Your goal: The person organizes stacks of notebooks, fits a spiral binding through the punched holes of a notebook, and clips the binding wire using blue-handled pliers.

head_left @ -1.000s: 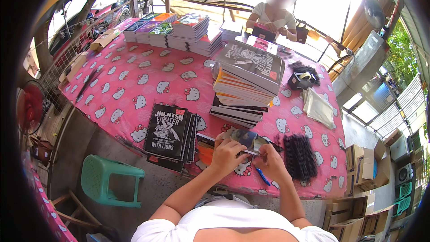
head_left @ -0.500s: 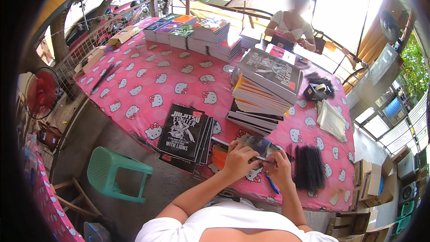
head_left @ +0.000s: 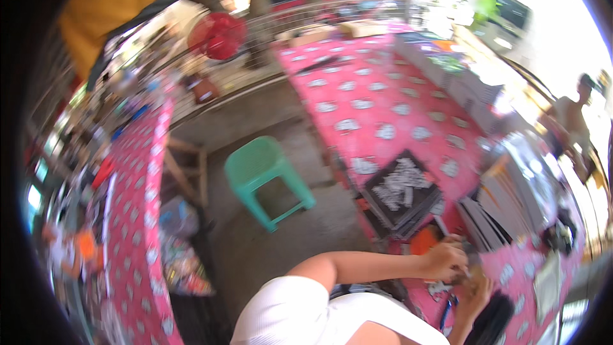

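My left hand [head_left: 447, 260] is closed at the edge of a book with an orange and dark cover [head_left: 423, 243] at the table's near side. My right hand [head_left: 474, 292] sits close beside it with its fingers curled in, blurred. Whatever lies between the right fingers is too smeared to make out. Blue-handled pliers [head_left: 447, 312] lie next to my right hand. Past it is a bundle of black binding coils [head_left: 495, 321]. Beyond my left hand rests a stack of black-covered spiral notebooks [head_left: 401, 195]. A taller pile of books [head_left: 511, 195] stands to the right.
A pink patterned cloth covers the table [head_left: 357, 105]. More stacked books [head_left: 456, 80] line its far side, near another person [head_left: 571, 118]. A green plastic stool [head_left: 265, 172] stands on the floor to the left. A second pink-covered table [head_left: 131, 204] is farther left.
The view has swung left, bringing the second table in and shifting the work table rightward. Both hands stay together at the book. The picture is more blurred now.
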